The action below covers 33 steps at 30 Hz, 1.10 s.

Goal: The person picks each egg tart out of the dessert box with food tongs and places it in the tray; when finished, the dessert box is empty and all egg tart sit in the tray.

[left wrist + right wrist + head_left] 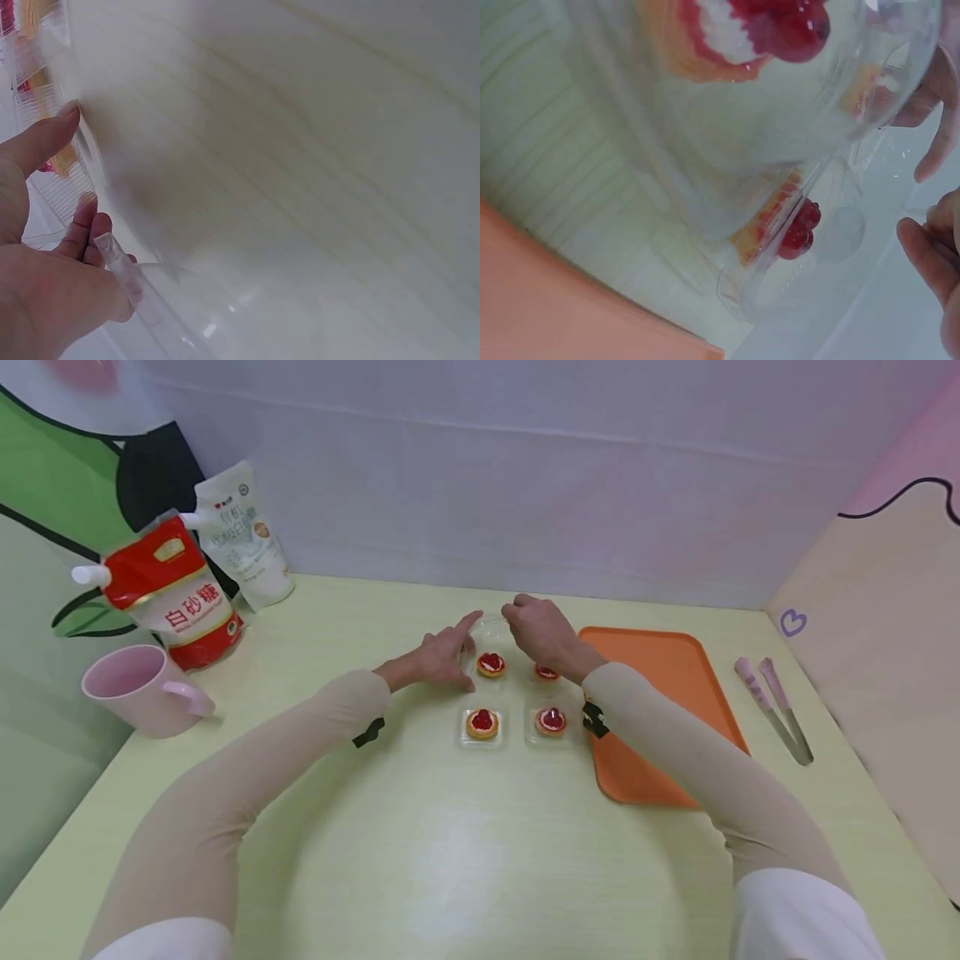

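Observation:
Several small tarts topped with red fruit and white cream sit in clear plastic boxes at mid-table. My left hand [446, 656] spreads its thumb and fingers along the side of the box around the far left tart [491, 665]. In the left wrist view, the fingertips touch that box's ribbed edge, and a clear lid [161, 315] stands beside the fingers. My right hand [543, 631] pinches the clear lid's edge behind this tart. It partly covers the far right tart [547, 673]. Nearer lie a left tart [482, 724] and a right tart [551, 721].
An orange tray [660, 668] lies right of the boxes, under my right forearm. Tongs [776, 710] rest farther right. At left stand a pink mug [142, 689], a red and white sugar pouch [183, 602] and a white spouted pouch [243, 539]. A wall backs the table.

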Motion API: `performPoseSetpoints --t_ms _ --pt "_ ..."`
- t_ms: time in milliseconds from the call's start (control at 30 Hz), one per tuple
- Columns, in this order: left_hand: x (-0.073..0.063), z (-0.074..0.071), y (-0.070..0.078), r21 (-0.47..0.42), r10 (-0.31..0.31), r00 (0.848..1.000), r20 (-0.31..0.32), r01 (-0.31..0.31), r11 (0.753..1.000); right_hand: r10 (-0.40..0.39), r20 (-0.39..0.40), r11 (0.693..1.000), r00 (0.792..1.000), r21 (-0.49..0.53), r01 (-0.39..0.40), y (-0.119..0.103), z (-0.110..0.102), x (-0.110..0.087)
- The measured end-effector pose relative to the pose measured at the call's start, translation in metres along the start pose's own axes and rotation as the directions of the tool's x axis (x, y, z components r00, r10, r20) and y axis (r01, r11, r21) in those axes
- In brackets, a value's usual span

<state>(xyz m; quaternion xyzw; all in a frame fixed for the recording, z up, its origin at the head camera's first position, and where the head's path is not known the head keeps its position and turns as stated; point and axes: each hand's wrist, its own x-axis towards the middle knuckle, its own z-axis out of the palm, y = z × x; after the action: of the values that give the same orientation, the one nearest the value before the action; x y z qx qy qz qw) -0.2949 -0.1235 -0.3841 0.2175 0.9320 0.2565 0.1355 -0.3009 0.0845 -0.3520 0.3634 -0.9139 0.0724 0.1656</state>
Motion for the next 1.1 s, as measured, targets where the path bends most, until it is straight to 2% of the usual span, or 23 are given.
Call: performPoseSetpoints --t_ms 167,267,433,567,667,800,900,1100 --pt "-0.002 0.001 -0.001 -0.029 0.012 1.000 -0.006 -0.012 1.000 0.024 -0.027 0.999 0.999 -0.025 -0.025 0.001 0.002 -0.001" --pt "-0.002 0.002 -0.002 -0.026 0.019 1.000 -0.007 -0.019 0.999 0.058 -0.049 0.998 0.997 -0.002 -0.058 0.005 0.001 -0.002" --pt "0.000 0.002 -0.002 0.003 0.015 1.000 -0.010 -0.015 1.000 0.137 -0.048 0.984 0.989 0.123 -0.130 0.012 -0.005 -0.003" --pt "0.000 0.002 0.000 0.028 -0.012 1.000 -0.017 0.013 1.000 0.203 -0.016 0.952 0.979 0.239 -0.193 0.016 -0.013 -0.006" --pt "0.000 0.002 0.002 0.046 -0.028 0.999 -0.019 0.029 0.999 0.274 0.012 0.906 0.962 0.332 -0.262 0.019 -0.020 -0.007" --pt "0.000 0.002 0.006 0.060 -0.038 0.999 -0.011 0.039 0.997 0.359 0.059 0.798 0.932 0.498 -0.339 0.023 -0.027 -0.011" --pt "-0.002 0.002 0.008 0.071 -0.036 0.999 -0.005 0.037 0.997 0.385 0.091 0.726 0.919 0.584 -0.362 0.025 -0.029 -0.013" --pt "-0.005 0.002 0.009 0.079 -0.026 0.999 0.022 0.024 0.997 0.402 0.114 0.639 0.908 0.676 -0.368 0.026 -0.036 -0.018"
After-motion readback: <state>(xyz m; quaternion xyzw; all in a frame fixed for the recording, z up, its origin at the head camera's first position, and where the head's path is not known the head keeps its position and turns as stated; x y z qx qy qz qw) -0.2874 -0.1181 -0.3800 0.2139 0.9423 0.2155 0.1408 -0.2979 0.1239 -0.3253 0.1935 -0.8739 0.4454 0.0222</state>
